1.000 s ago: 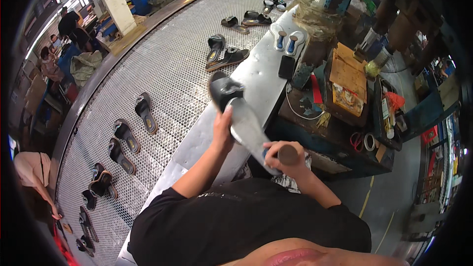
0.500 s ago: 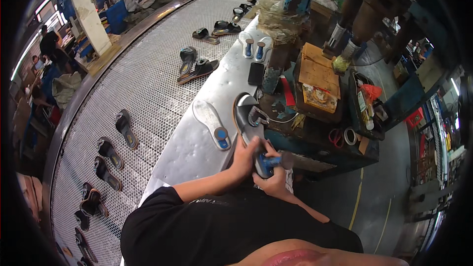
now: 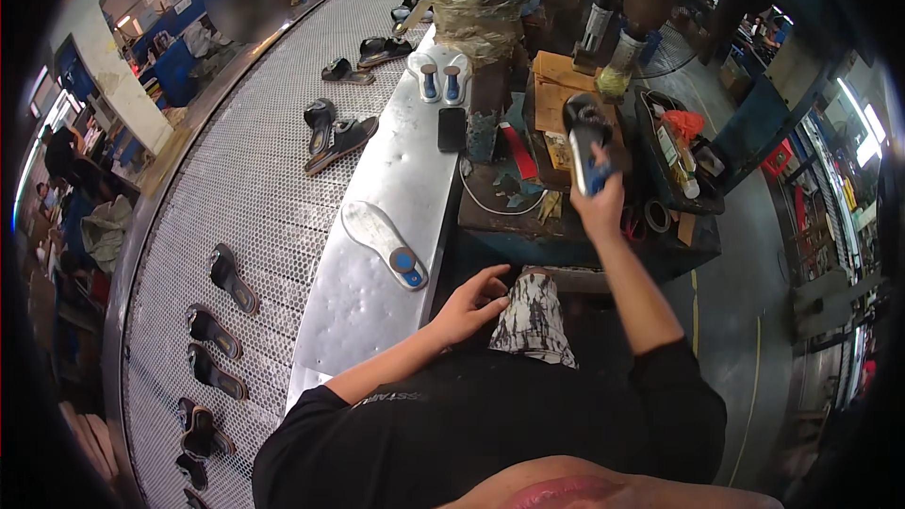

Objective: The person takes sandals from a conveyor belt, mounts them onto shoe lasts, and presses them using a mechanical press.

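My right hand (image 3: 603, 205) is closed around a blue-handled form set in a dark slide sandal (image 3: 585, 123). It holds the sandal over the brown pad (image 3: 556, 75) of a press, with the toe end pointing away from me. Whether the sandal touches the pad I cannot tell. Holding nothing, my left hand (image 3: 473, 304) hovers over my lap with its fingers apart, near the metal ledge. On that ledge (image 3: 353, 311) lies a white sole-shaped form (image 3: 375, 235) with a round-topped blue handle. Two similar forms (image 3: 440, 78) stand farther up the ledge.
A dark phone (image 3: 452, 130) rests on the ledge. To my left, a mesh conveyor (image 3: 255, 179) carries several sandals (image 3: 333, 137). Beside the pad are a red strip (image 3: 518, 151), a tape roll (image 3: 657, 217) and a tray (image 3: 714, 196) of odds and ends. The press column (image 3: 636, 0) rises behind the pad.
My right hand has carried the sandal from above my lap, away and right, to the press pad. My left hand has let go of it. The view has shifted, and near sandals on the conveyor sit lower.
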Demonstrator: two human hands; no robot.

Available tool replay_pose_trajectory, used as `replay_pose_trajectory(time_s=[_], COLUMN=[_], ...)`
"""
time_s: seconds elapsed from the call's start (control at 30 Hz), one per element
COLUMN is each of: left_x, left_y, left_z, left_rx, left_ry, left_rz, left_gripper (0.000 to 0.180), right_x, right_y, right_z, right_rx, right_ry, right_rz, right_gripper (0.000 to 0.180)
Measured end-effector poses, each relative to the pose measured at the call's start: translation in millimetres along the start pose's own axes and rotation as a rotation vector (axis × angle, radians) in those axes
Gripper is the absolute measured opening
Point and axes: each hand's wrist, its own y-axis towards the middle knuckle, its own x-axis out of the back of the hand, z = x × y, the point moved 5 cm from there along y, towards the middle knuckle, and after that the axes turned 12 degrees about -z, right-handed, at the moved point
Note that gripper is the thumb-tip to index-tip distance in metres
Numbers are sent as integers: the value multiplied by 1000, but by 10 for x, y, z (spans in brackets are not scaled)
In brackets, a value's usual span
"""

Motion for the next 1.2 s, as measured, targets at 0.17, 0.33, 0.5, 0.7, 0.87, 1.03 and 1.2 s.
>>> replay_pose_trajectory(time_s=[0.17,0.33,0.5,0.7,0.87,1.03,1.2], left_x=[172,518,566,756,1353,2832,4191], left_y=[-11,-50,-309,-575,-1011,-1424,-1962], left_z=[-98,104,283,-125,-179,21,397], left_rx=[92,28,98,-216,-386,-284,131], left_ry=[-40,12,61,195,229,709,1137], left_rz=[-3,-133,-138,-199,-634,-1167,-1760], left_gripper=[71,74,75,64,54,61,88], right_x=[-461,-590,-762,-527,-106,-197,-224], right_y=[634,668,776,655,821,885,998], right_z=[-867,-931,-886,-813,-1098,-853,-913], right_rx=[-79,-36,-25,158,-43,-76,-80], right_ry=[-307,-336,-333,-240,38,-94,-28], right_rz=[152,192,286,136,46,96,47], right_gripper=[74,76,80,62,57,43,42])
